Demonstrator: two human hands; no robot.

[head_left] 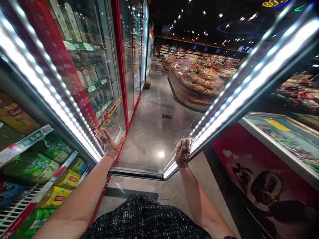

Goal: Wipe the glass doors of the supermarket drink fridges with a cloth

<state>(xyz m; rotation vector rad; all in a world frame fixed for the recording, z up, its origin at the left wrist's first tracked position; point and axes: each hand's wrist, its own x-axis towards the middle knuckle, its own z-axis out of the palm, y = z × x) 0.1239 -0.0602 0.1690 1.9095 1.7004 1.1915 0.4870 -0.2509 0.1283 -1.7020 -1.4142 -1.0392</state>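
Observation:
A swung-out glass cooler door with bright LED strips along both sides stands in front of me. My left hand is open, its fingers spread at the door's lower left beside the lit strip. Whether its palm touches the glass, I cannot tell. Closed around a pale cloth, my right hand presses it to the glass at the lower right, next to the right LED strip.
Cooler shelves with bagged goods stand close on the left. Beyond the door runs a row of red-framed coolers. A chest freezer is on the right. Farther off, a wood-sided display counter borders the tiled aisle.

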